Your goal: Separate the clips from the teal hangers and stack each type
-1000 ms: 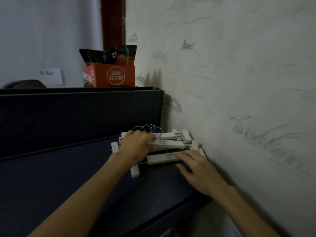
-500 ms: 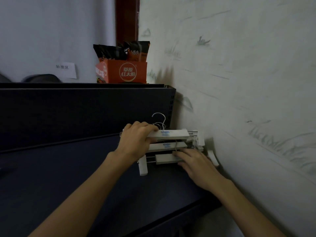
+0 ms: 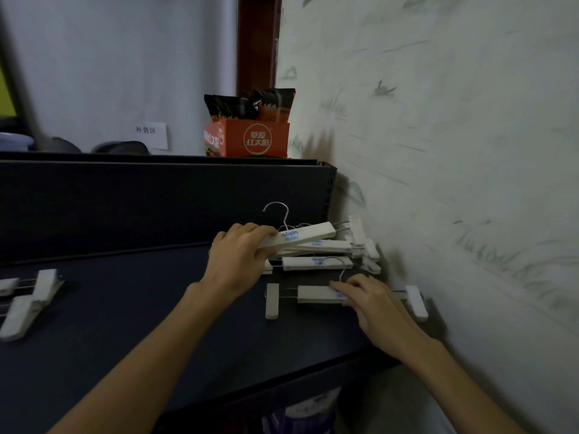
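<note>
Gripping the top hanger (image 3: 300,238) with my left hand (image 3: 239,258), my right hand's (image 3: 372,300) straight fingers press the near hanger (image 3: 316,294) on the shelf (image 3: 125,324).

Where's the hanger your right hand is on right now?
In the head view, the hanger lies flat on the dark shelf, right of centre, just in front of the hanger pile near the wall, with the right hand resting on it.

Dark shelf (image 3: 131,333) carries hangers (image 3: 316,264) and loose clips (image 3: 28,303).
</note>
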A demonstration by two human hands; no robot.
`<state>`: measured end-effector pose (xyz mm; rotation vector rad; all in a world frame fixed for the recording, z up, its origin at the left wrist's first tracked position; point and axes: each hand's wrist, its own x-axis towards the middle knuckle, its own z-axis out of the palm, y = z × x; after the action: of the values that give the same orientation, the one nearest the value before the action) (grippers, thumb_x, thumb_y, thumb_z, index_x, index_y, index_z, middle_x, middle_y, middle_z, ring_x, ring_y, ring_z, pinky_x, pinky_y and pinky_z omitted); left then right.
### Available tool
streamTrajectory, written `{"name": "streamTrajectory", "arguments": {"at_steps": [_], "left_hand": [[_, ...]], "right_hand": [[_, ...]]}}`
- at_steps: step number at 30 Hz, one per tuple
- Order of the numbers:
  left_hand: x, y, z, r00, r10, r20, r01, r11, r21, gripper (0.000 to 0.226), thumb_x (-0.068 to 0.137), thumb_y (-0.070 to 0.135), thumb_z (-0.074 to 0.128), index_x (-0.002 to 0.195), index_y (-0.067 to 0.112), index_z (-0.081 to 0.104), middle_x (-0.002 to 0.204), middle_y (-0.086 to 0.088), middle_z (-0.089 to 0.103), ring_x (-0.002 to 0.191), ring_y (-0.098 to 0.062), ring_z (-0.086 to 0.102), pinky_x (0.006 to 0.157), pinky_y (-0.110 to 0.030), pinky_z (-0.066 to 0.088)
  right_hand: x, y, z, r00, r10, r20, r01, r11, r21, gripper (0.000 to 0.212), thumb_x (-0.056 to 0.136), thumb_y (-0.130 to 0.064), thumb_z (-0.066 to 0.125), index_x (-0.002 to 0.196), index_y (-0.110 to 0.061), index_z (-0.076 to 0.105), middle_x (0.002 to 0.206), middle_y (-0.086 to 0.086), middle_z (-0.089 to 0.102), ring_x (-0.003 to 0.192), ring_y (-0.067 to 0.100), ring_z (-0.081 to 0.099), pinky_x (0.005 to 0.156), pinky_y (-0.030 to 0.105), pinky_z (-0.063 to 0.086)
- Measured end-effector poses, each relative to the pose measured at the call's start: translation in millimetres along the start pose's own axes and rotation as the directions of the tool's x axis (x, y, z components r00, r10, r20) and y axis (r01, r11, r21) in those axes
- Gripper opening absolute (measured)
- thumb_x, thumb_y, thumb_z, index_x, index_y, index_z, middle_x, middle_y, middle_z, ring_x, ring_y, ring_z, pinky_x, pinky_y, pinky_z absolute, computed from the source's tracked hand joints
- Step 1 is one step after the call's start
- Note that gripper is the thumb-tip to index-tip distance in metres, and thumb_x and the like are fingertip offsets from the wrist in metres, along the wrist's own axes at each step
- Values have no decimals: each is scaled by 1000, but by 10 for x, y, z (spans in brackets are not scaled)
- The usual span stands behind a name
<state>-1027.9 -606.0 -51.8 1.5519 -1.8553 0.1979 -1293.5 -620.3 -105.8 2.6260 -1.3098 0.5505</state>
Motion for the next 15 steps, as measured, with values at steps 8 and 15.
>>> {"name": "streamTrajectory", "arguments": {"at_steps": [8, 15], "left_hand": [[-620, 155, -172, 999, -47, -13, 47, 999, -20, 36, 88, 29, 62, 123, 25, 56, 122, 3, 59, 107, -21, 51, 84, -40, 39], [-1401, -97, -613, 984, -172, -40, 174, 982, 76, 44, 87, 26, 62, 130, 28, 52, 122, 3, 58, 106, -20, 51, 81, -37, 39]], "right_hand": [[-588, -402, -206, 999, 11, -40, -8, 998, 69, 51, 88, -9, 59, 135, -23, 48, 112, 1, 53, 97, 18, 52, 84, 28, 46], [-835, -1194, -52, 990, -102, -97, 122, 967, 224, 57, 79, -2, 68, 131, -20, 53, 109, 0, 51, 98, 16, 52, 84, 25, 43]]}}
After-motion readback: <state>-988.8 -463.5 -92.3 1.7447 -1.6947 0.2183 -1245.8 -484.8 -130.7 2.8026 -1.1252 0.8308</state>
